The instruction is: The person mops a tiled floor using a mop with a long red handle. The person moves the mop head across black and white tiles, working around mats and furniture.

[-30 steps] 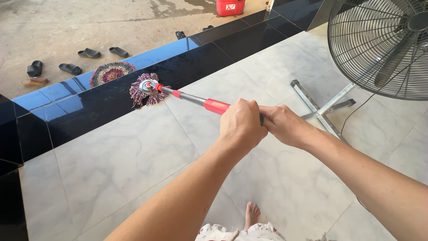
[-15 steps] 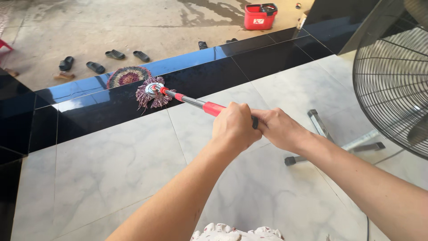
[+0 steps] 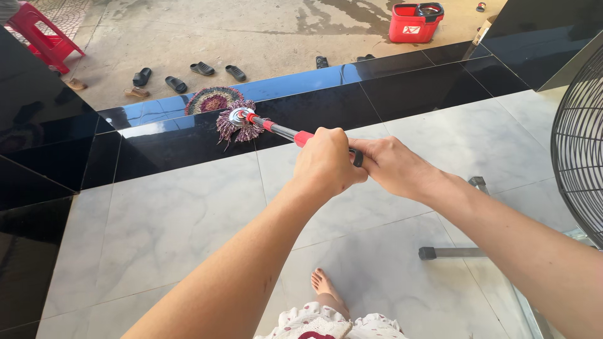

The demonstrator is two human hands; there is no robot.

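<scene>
Seemingly mid-job, the red-and-silver mop pole (image 3: 286, 132) ended in a round head of purple and white strands (image 3: 239, 125) pressed on the glossy black tile border (image 3: 169, 144), just beside a round woven mat (image 3: 212, 100). Which tiles were already wiped could not be told. Left hand (image 3: 326, 164) and right hand (image 3: 392, 166) each kept a closed grip on the pole, whose long axis ran from the hands away and leftward.

Plenty of bare marble floor (image 3: 169, 220) lying open around 9 o'clock of the hands. The big fan (image 3: 581, 144) and its metal legs (image 3: 452, 252) are crowding 3 to 4 o'clock, and a bare foot (image 3: 325, 287) is sitting at 6.
</scene>
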